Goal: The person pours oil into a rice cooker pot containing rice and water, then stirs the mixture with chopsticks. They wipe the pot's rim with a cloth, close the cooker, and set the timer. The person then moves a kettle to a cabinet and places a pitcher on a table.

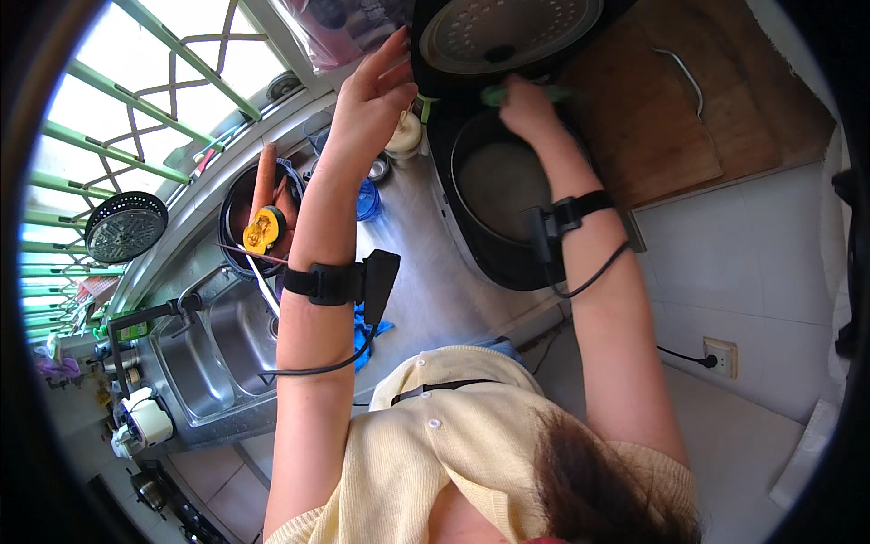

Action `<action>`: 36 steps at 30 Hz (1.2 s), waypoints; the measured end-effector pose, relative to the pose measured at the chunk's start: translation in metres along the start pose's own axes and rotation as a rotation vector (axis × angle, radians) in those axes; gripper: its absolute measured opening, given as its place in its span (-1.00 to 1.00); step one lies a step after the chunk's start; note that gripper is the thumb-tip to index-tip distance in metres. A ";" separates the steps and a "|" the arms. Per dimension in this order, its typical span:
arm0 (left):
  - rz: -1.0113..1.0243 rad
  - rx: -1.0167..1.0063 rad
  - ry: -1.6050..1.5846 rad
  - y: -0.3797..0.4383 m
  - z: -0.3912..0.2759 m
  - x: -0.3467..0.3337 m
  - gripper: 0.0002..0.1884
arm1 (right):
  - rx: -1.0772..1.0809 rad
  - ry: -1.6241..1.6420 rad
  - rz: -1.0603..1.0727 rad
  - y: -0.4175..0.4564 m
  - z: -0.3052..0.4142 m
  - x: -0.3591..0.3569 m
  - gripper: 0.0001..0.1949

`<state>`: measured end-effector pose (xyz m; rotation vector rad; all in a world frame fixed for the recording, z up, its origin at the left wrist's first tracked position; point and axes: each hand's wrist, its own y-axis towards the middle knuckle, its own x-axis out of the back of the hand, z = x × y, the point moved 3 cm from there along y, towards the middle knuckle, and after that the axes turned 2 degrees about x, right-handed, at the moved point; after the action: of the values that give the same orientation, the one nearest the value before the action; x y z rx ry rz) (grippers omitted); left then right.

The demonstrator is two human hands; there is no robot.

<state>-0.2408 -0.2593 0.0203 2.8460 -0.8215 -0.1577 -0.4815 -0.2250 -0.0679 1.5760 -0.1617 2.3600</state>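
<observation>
A black rice cooker (445, 197) stands before me with its lid (513, 34) raised, showing a dimpled metal inner plate. Its round inner pot (499, 180) sits in the body, and my right forearm hides part of it. At the back rim, below the lid, my right hand (527, 109) grips a green cloth (493, 96), blurred by motion. My left hand (380, 92) is raised at the lid's left side with fingers apart. Its fingertips are close to the lid's edge, and I cannot tell whether they touch.
Left on the metal counter (414, 272), a dark basin (234, 262) holds carrots (264, 177) and a cut pumpkin (264, 230). Beyond it is a double sink (197, 353). A blue cloth (363, 336) lies nearby. Wooden board (632, 122) and wall socket (720, 357) are on the right.
</observation>
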 end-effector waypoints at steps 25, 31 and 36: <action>-0.156 0.125 0.020 -0.055 -0.021 0.008 -0.58 | 0.689 -0.002 0.037 -0.150 0.103 -0.029 -0.82; -0.189 0.101 -0.044 -0.069 -0.015 0.003 -0.61 | 0.546 -0.002 -0.004 -0.240 0.093 -0.009 -0.80; -0.154 0.093 -0.047 -0.065 -0.011 -0.020 -0.63 | 0.359 0.112 0.015 -0.279 0.039 0.028 -0.82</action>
<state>-0.2224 -0.1929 0.0190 3.0038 -0.6326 -0.2125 -0.3710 0.0353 -0.0468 1.5853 0.2920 2.5896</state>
